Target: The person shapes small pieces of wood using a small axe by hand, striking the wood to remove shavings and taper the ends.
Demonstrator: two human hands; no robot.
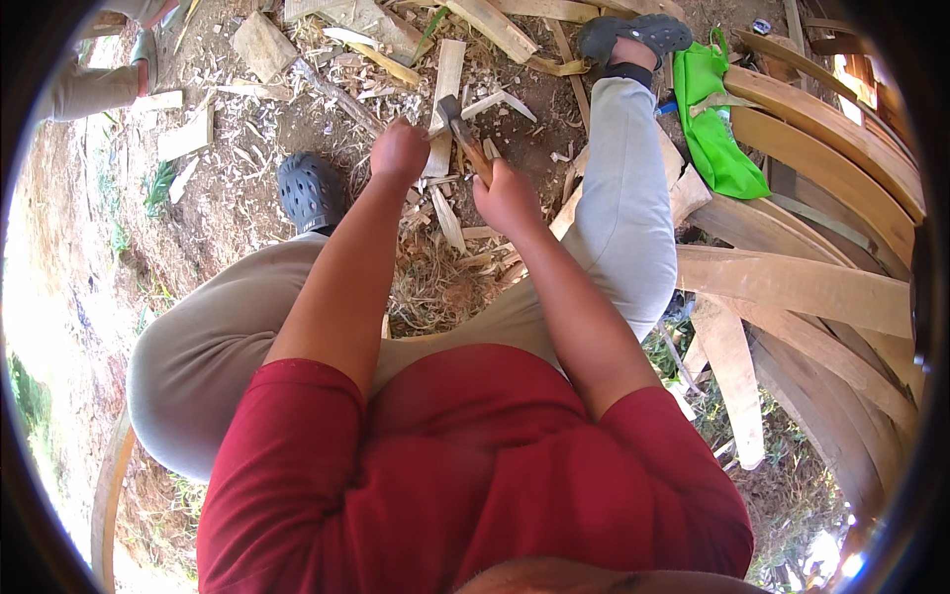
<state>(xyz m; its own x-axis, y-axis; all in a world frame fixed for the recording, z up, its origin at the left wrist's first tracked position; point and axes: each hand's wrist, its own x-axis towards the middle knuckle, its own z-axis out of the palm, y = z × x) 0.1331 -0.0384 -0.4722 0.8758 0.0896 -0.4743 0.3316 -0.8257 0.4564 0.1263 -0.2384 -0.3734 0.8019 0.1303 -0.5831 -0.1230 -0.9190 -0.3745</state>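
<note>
My right hand (508, 201) is wrapped round the wooden handle of a hammer (465, 136), whose dark metal head points away from me. Just left of it, my left hand (401, 151) is closed in a fist. A grey-brown stick (338, 97) runs up to the far side of that fist, and a thin pale wood strip (485, 103) lies off its right side; which of them the fingers hold, if either, is hidden. Under the hammer head a flat pale board (447, 84) lies on the ground between my feet.
Wood chips and shavings cover the dirt around my feet. Curved planks (802, 282) are stacked along my right, with a bright green bag (711, 129) on them. Wood blocks (264, 46) lie at the far left. Another person's leg (94, 91) shows at the upper left.
</note>
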